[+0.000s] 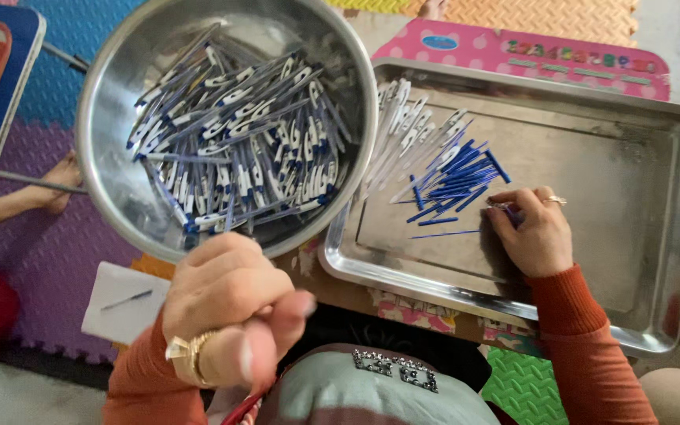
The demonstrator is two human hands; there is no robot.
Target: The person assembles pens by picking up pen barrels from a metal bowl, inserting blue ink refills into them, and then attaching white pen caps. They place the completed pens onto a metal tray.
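The left hand (226, 295) grips the rim of a round steel bowl (120, 94) heaped with white-and-blue pens (238, 134). The right hand (533, 228) pinches blue refills (454, 177) in the rectangular steel tray (639, 197) before a pink dotted board (513, 51).

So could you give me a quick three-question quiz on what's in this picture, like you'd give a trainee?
1. True or false: the left hand holds the round metal bowl by its rim.
2. What does the right hand rest in? A) the bowl B) the flat metal tray C) the white paper
3. What colour are the small loose pen parts lying beside the right hand?

Key
1. True; the bowl is full of blue and white pens.
2. B.
3. Blue; white pen parts lie farther up the tray.
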